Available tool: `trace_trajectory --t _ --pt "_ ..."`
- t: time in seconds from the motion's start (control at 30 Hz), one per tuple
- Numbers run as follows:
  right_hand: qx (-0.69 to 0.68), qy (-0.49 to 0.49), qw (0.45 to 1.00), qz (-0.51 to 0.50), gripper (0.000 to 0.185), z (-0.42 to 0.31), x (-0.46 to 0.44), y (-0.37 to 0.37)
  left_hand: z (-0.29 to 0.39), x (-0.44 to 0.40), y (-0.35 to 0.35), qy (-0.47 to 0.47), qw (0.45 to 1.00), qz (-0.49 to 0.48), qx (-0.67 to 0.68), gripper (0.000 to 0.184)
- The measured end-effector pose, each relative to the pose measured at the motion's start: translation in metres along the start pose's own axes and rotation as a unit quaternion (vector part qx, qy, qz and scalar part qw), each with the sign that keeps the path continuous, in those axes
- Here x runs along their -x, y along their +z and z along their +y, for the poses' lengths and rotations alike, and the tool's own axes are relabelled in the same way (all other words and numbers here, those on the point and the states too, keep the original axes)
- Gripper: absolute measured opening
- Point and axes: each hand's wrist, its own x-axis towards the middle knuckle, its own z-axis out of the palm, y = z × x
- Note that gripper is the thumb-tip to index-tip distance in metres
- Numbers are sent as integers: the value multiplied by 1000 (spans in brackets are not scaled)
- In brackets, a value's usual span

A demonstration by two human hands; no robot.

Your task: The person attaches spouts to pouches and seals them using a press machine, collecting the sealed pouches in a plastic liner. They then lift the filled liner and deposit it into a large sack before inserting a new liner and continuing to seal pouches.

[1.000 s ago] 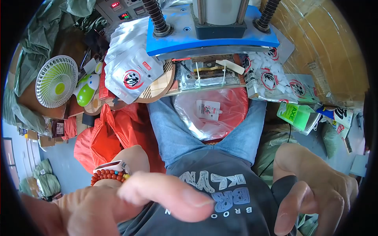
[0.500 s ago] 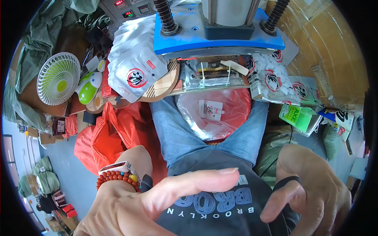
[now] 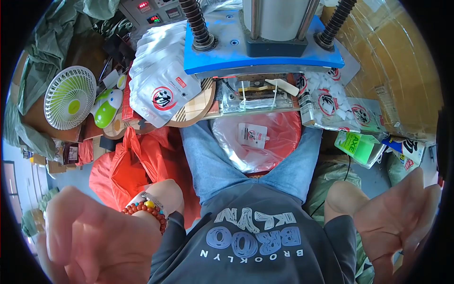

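My left hand point(image 3: 101, 239) is raised at the lower left, close to the camera, palm showing and fingers apart, partly cut by the dark rim. It holds nothing; red beads point(image 3: 146, 208) circle its wrist. At the lower right my right hand point(image 3: 395, 220) is lifted with its palm visible and fingers spread, also without any object. Both hands are away from the bench. A fanned stack of silver pouches point(image 3: 163, 97) lies on the bench's left. One spouted pouch point(image 3: 252, 136) rests in a red bin point(image 3: 294, 142) with a clear liner, between the knees.
A press with a blue plate point(image 3: 265, 59) stands over a metal fixture point(image 3: 257, 97). To its right lies a clear bag of small white pieces point(image 3: 326, 102). A white fan point(image 3: 71, 97), a green container point(image 3: 357, 144) and red plastic bags point(image 3: 137, 163) surround the seat.
Both hands have moved outward, away from each other, uncovering the shirt front. My left hand has turned its palm into view, and my right hand's fingers have lifted and opened.
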Motion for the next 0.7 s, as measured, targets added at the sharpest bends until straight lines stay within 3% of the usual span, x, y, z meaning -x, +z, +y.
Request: trace_trajectory --t 0.13,0.23,0.3,0.37,0.4,0.43,0.47,0.5,0.53,0.6,0.63,0.67,0.7 --pt "8 11 1000 5 30 4 -1 0 -2 2 -2 8 977 6 212 18" --pt "11 21 999 22 31 10 0 3 4 1 0 -6 988 -8 155 21" --pt "56 20 996 60 27 5 7 -5 9 1 5 -7 981 106 165 9" --pt "128 8 985 113 27 -4 17 -23 -5 9 -14 29 981 141 128 33" --pt "156 18 983 100 33 -1 30 -45 -16 8 -11 54 970 220 84 21" --pt "184 28 979 87 39 2 43 -66 -27 25 -34 13 973 222 -53 19" --pt "240 59 968 51 38 17 55 -77 -55 39 -38 -18 873 243 -423 27" --pt "297 85 951 11 37 31 68 -88 -81 52 -48 -27 905 167 -391 35" --pt "413 191 890 24 28 53 81 -97 -102 62 -60 -64 820 61 -566 44" --pt "557 361 747 -41 26 105 105 -120 -163 111 -90 -247 688 -61 -679 73" --pt "619 315 708 -128 27 138 143 -154 -198 150 -113 -314 625 -163 -696 83" --pt "672 263 658 -214 29 158 172 -178 -213 176 -120 -276 589 -224 -726 85" --pt "670 260 661 -216 29 159 165 -174 -210 181 -120 -277 587 -220 -728 85"
